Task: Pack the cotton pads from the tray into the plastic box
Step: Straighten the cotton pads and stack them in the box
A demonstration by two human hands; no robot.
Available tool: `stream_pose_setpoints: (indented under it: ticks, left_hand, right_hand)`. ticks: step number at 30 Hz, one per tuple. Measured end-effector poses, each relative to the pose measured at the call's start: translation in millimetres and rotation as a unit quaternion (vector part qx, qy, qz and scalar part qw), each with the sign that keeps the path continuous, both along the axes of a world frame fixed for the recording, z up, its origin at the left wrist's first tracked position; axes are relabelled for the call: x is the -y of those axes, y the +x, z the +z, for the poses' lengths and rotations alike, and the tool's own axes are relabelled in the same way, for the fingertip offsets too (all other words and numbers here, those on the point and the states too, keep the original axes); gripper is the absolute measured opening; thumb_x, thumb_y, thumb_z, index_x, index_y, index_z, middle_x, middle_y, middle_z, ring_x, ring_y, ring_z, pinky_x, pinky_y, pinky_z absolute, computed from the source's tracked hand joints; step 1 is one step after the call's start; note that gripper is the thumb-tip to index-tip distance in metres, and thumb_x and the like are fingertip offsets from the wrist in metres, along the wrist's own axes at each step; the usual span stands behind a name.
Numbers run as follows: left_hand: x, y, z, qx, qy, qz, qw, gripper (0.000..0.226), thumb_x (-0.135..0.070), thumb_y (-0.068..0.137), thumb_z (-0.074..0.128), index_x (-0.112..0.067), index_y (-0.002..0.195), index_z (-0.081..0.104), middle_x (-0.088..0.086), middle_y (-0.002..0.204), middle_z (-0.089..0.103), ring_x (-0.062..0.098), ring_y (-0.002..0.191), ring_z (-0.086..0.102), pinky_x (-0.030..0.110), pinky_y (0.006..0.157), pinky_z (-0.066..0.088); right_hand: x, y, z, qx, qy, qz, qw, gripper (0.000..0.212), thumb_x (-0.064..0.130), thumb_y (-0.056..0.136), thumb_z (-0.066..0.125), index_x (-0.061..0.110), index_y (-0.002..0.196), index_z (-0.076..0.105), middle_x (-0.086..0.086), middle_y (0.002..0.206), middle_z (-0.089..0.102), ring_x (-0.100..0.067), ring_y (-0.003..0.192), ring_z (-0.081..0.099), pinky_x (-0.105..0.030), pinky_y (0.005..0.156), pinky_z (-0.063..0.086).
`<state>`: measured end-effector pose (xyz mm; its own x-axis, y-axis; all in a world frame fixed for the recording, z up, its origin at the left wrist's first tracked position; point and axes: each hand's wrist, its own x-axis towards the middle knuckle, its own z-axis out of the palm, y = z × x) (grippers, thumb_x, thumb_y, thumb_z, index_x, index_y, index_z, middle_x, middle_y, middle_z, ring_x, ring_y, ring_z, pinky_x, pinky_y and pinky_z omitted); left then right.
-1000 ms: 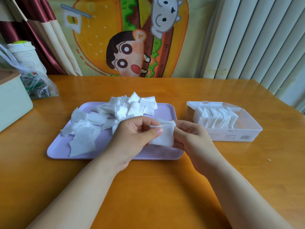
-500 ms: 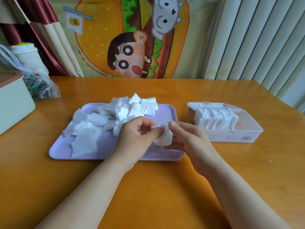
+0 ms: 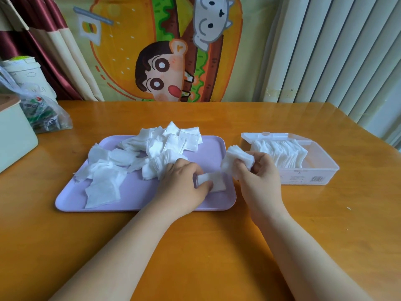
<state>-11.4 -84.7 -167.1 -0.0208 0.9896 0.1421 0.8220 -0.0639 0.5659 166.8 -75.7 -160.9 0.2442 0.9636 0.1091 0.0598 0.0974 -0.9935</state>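
A lilac tray lies on the wooden table with several loose white cotton pads heaped on its far and left parts. My left hand rests on the tray's near right part and pinches one flat cotton pad. My right hand grips a small stack of pads between the tray's right edge and the clear plastic box. The box stands open at the right, with a row of pads standing on edge in its left part.
At the left stand a pale green box, a plastic bag of small items and a white lidded cup. A cartoon curtain hangs behind the table, and white slatted panels stand at the right. Bare wood lies in front of the tray.
My hands have come apart. The right hand has carried the stack of pads right toward the box, and the left hand has dropped to the tray and taken hold of a single pad.
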Motion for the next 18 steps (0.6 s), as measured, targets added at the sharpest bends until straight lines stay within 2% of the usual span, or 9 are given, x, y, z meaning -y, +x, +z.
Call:
stream_pose_setpoints:
  ticks: [2, 4, 7, 9, 12, 14, 18]
  left_hand:
    - [2.5, -3.3, 0.9, 0.054, -0.012, -0.011, 0.998, 0.023, -0.044, 0.086, 0.077, -0.034, 0.099, 0.061, -0.015, 0.106, 0.056, 0.015, 0.110, 0.052, 0.037, 0.094, 0.047]
    - [4.4, -6.3, 0.8, 0.123, -0.028, -0.020, 0.992, 0.027, -0.038, 0.083, 0.081, -0.036, 0.098, 0.059, -0.015, 0.101, 0.062, 0.013, 0.100, 0.060, 0.037, 0.090, 0.053]
    - [7.8, -8.8, 1.9, 0.217, -0.038, -0.033, 0.975, 0.036, -0.022, 0.084, 0.085, -0.036, 0.107, 0.060, -0.008, 0.098, 0.065, 0.008, 0.084, 0.060, 0.020, 0.079, 0.053]
    - [11.2, -11.6, 7.0, 0.312, -0.039, -0.029, 0.949, 0.037, -0.011, 0.084, 0.085, -0.030, 0.109, 0.066, -0.003, 0.098, 0.068, 0.005, 0.080, 0.060, 0.017, 0.074, 0.052]
    - [15.7, -18.4, 16.8, 0.449, -0.048, -0.069, 0.890, 0.027, 0.004, 0.085, 0.080, -0.015, 0.101, 0.072, 0.001, 0.090, 0.072, 0.012, 0.080, 0.064, 0.022, 0.071, 0.056]
    - [18.0, -19.8, 19.6, 0.482, -0.048, -0.095, 0.870, 0.024, 0.008, 0.085, 0.077, -0.010, 0.100, 0.073, 0.002, 0.083, 0.072, 0.011, 0.076, 0.064, 0.021, 0.070, 0.055]
    - [20.3, -17.0, 18.9, 0.478, -0.042, -0.097, 0.872, 0.025, 0.008, 0.084, 0.078, -0.011, 0.100, 0.077, 0.006, 0.084, 0.076, 0.013, 0.079, 0.069, 0.022, 0.075, 0.057]
  right_hand:
    - [-0.2, 0.5, 0.0, -0.003, -0.008, -0.003, 1.000, 0.019, 0.017, 0.093, 0.069, 0.029, 0.108, 0.064, -0.001, 0.101, 0.077, -0.019, 0.096, 0.074, -0.042, 0.087, 0.059]
    - [0.5, 0.1, 0.7, -0.005, -0.013, -0.002, 1.000, 0.019, 0.017, 0.093, 0.069, 0.029, 0.108, 0.064, 0.000, 0.102, 0.077, -0.018, 0.097, 0.074, -0.042, 0.088, 0.059]
    - [1.1, 0.1, 1.6, -0.005, -0.018, 0.000, 1.000, 0.019, 0.017, 0.094, 0.070, 0.027, 0.109, 0.065, 0.001, 0.101, 0.078, -0.016, 0.095, 0.074, -0.038, 0.086, 0.059]
    - [1.4, 2.6, 2.9, -0.011, -0.022, 0.012, 1.000, 0.019, 0.016, 0.094, 0.072, 0.025, 0.109, 0.066, 0.003, 0.097, 0.080, -0.014, 0.093, 0.076, -0.033, 0.083, 0.059]
    - [2.7, 4.3, 6.9, -0.006, -0.028, 0.059, 0.998, 0.020, 0.012, 0.094, 0.075, 0.023, 0.110, 0.071, 0.004, 0.095, 0.082, -0.012, 0.092, 0.078, -0.030, 0.082, 0.060]
    - [4.0, 3.9, 9.5, -0.002, -0.034, 0.106, 0.994, 0.022, 0.007, 0.094, 0.075, 0.020, 0.112, 0.073, 0.002, 0.097, 0.083, -0.016, 0.096, 0.079, -0.036, 0.087, 0.062]
    - [6.8, 3.5, 12.4, -0.016, -0.049, 0.199, 0.979, 0.030, -0.007, 0.091, 0.072, 0.010, 0.116, 0.073, -0.006, 0.101, 0.083, -0.025, 0.100, 0.079, -0.045, 0.093, 0.062]
